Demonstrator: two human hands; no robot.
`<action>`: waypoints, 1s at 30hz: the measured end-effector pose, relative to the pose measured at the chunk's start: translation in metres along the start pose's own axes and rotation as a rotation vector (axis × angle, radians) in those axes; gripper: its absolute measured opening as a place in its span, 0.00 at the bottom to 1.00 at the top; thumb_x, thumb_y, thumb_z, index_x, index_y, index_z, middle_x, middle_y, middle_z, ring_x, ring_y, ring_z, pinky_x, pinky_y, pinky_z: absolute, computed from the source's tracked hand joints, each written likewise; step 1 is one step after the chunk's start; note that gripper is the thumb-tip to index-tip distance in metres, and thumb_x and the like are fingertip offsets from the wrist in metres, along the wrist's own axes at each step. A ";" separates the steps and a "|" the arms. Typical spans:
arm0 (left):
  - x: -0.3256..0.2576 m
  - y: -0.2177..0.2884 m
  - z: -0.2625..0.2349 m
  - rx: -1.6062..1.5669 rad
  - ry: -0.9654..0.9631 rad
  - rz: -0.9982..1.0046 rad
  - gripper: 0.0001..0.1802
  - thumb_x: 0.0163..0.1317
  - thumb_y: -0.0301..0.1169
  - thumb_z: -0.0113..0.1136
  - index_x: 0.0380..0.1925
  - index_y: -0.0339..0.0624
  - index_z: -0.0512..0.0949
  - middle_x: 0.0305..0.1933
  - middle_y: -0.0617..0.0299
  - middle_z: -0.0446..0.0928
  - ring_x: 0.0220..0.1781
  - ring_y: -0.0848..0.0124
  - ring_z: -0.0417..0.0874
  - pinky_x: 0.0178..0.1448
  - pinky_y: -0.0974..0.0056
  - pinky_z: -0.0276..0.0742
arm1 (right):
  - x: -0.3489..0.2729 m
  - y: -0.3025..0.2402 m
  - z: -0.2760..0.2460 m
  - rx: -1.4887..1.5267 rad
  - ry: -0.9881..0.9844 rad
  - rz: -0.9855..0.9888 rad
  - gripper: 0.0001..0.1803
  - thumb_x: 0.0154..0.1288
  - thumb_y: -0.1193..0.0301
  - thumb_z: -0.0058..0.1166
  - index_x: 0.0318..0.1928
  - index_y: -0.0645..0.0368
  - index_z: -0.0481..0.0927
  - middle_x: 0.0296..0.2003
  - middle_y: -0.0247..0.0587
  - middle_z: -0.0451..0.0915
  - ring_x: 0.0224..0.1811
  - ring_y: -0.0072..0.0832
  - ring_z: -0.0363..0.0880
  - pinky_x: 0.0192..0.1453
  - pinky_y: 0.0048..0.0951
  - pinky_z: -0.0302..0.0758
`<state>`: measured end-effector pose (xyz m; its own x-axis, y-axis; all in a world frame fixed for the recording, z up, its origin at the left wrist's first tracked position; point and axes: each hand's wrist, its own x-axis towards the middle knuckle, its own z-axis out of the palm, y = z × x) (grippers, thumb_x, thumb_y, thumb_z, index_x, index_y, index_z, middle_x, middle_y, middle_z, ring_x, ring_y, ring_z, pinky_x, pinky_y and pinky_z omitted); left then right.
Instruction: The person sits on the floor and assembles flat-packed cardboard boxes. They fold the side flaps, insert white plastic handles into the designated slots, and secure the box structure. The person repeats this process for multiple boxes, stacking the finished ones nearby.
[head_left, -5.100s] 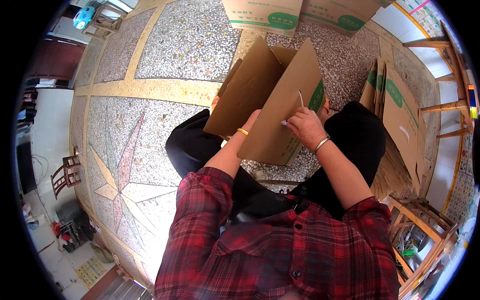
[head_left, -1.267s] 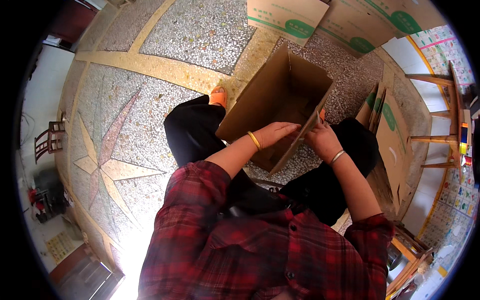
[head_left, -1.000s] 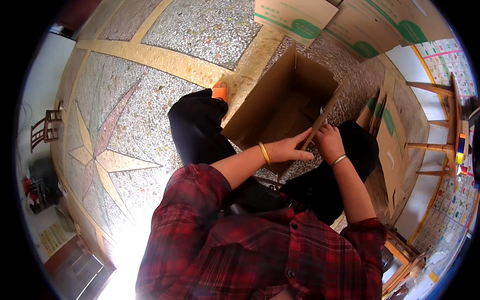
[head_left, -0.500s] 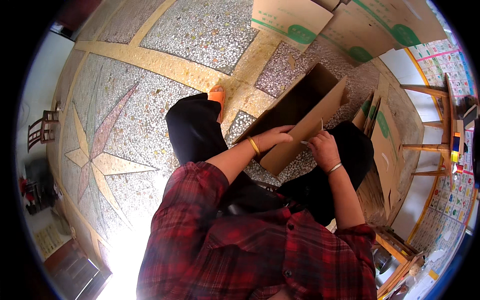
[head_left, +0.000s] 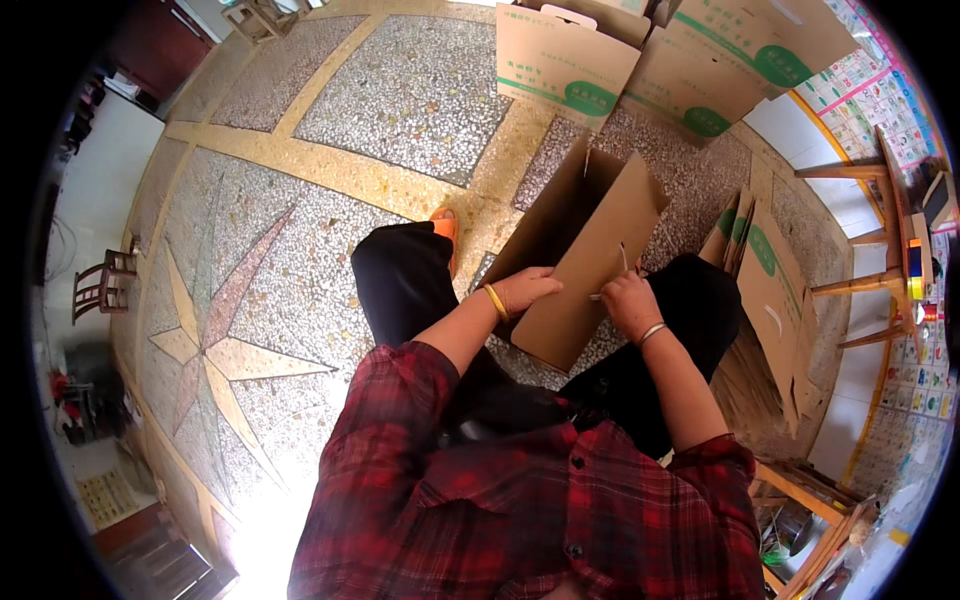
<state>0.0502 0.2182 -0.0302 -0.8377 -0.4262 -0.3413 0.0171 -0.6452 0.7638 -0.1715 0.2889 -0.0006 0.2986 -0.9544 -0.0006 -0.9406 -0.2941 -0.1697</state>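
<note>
A brown cardboard box [head_left: 592, 285] stands tilted between my knees, its long top opening showing a dark inside. My left hand [head_left: 530, 289] grips the wall nearest me, with the thumb on the outer face and the fingers hidden inside. Against that same outer face, my right hand [head_left: 632, 307] is closed in a pinch on a thin white strip [head_left: 624, 258]. Pieces of the strip stick out above and to the left of the fingers. Whether it passes through the cardboard I cannot tell.
Several boxes with green print [head_left: 565, 70] stand beyond, at upper right. Flattened cardboard sheets [head_left: 770, 300] lean beside my right knee. A wooden stool [head_left: 865, 285] stands at the right wall, another wooden frame [head_left: 800, 500] at lower right. Patterned terrazzo floor [head_left: 400, 110] spreads to the left.
The view has shifted, so the floor and far boxes sit lower in it. The cardboard box is tipped a little more upright. Both hands keep their holds.
</note>
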 end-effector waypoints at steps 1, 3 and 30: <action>-0.004 -0.001 -0.005 0.025 0.026 -0.009 0.20 0.59 0.32 0.48 0.51 0.35 0.69 0.44 0.59 0.75 0.43 0.73 0.76 0.48 0.67 0.72 | 0.002 -0.004 0.000 -0.016 -0.042 0.008 0.05 0.52 0.70 0.50 0.24 0.54 0.78 0.29 0.35 0.77 0.40 0.33 0.73 0.41 0.36 0.69; -0.013 -0.002 -0.017 0.076 0.081 -0.027 0.21 0.59 0.34 0.51 0.50 0.35 0.70 0.43 0.60 0.76 0.42 0.73 0.77 0.47 0.67 0.73 | 0.006 -0.014 0.000 -0.047 -0.125 0.022 0.06 0.53 0.70 0.48 0.24 0.53 0.78 0.30 0.33 0.78 0.43 0.31 0.72 0.41 0.35 0.68; -0.018 0.138 -0.020 1.287 0.471 0.284 0.18 0.59 0.39 0.51 0.36 0.31 0.75 0.34 0.45 0.77 0.37 0.57 0.78 0.42 0.59 0.71 | -0.016 0.004 -0.030 0.437 0.453 0.071 0.08 0.53 0.78 0.53 0.37 0.60 0.77 0.36 0.43 0.77 0.41 0.41 0.75 0.43 0.35 0.73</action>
<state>0.0786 0.1245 0.0709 -0.6264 -0.7782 -0.0456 -0.5682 0.4157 0.7101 -0.1849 0.3016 0.0279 0.0499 -0.9258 0.3748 -0.7743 -0.2729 -0.5709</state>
